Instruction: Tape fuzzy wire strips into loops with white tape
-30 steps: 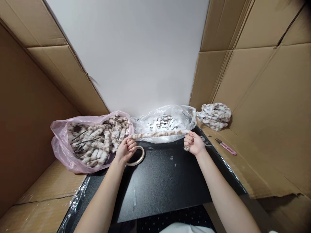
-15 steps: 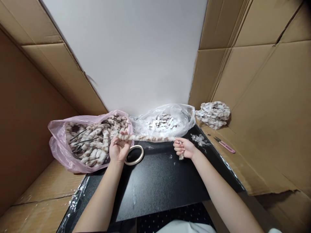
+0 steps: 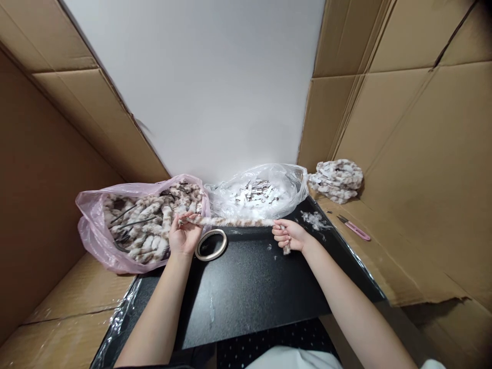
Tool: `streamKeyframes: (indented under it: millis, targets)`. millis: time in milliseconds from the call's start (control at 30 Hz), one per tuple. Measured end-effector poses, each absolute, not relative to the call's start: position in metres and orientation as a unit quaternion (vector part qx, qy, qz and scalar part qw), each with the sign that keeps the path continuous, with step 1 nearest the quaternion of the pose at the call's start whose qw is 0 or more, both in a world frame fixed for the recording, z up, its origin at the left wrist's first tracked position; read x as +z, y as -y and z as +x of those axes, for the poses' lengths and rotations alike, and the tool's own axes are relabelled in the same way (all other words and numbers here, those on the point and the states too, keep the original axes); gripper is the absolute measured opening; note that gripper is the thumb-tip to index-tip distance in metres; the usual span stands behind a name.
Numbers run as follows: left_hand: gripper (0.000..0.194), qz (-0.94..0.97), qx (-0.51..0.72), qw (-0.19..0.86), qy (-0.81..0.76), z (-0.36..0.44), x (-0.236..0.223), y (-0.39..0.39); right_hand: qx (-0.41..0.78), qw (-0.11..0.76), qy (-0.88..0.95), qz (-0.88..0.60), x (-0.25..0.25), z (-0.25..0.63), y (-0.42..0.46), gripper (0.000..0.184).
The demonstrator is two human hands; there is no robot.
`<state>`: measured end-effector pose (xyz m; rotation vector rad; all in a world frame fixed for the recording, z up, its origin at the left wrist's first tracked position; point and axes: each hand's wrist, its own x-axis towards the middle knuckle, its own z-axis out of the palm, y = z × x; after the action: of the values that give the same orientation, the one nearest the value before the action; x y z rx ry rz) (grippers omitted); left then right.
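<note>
Beyond the tape roll (image 3: pixel 211 245), the furry strip (image 3: pixel 238 222) runs sideways, right hand (image 3: pixel 289 236) closed round one end, left hand (image 3: pixel 185 236) loosely pinching the other.

Mottled white and brown fur against a black bench (image 3: pixel 249 292).
Between the left fingers (image 3: pixel 183 221) and right fingers (image 3: pixel 282 237), the strip (image 3: pixel 238 222) is white with brown patches. Beside the left fingers, a see-through pink bag (image 3: pixel 92 230) shows pieces (image 3: pixel 151 243) in similar white and brown, plus black stems (image 3: pixel 140 222). Beyond the fingers, a clear, milky bag (image 3: pixel 290 200) shows white and dark brown bits (image 3: pixel 259 192) before a pale grey panel (image 3: pixel 223 87). Near the left fingers is a cream ring (image 3: pixel 224 245). Right of the right fingers come whitish fluff (image 3: pixel 315 220), a pink-handled cutter (image 3: pixel 357 230) with dark blades, a white-and-brown bundle (image 3: pixel 338 179) and plain tan cardboard (image 3: pixel 430 179). Nearer than the fingers, dark cloth (image 3: pixel 269 341) has pale dots.
</note>
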<state>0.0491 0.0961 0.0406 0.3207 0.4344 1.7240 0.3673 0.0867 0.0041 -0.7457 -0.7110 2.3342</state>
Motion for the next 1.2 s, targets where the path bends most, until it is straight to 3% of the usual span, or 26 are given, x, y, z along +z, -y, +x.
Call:
streamKeyframes:
  millis: [167,267,400,767,967,1200]
  targets:
    - [0.036,0.123,0.743,0.633,-0.178,0.048,0.039,-0.097,0.849,0.325,0.294,-0.296,0.008,0.365,-0.082,0.008]
    - [0.035,0.123,0.737,0.641,-0.175,0.045,0.039,-0.097,0.825,0.378,0.309,-0.284,0.014,0.367,-0.077,0.018]
    - [0.031,0.131,0.723,0.652,-0.187,0.043,0.036,-0.096,0.789,0.463,0.314,-0.254,0.021,0.367,-0.071,0.014]
    - [0.004,0.231,0.607,0.705,-0.284,0.062,0.031,-0.094,0.655,0.672,0.221,-0.267,0.001,0.353,-0.088,0.025]
    - [0.011,0.275,0.547,0.725,-0.316,0.068,0.03,-0.09,0.66,0.692,0.174,-0.237,0.015,0.358,-0.085,0.026]
    - [0.014,0.306,0.529,0.721,-0.328,0.068,0.03,-0.09,0.693,0.672,0.163,-0.205,0.022,0.365,-0.08,0.041]
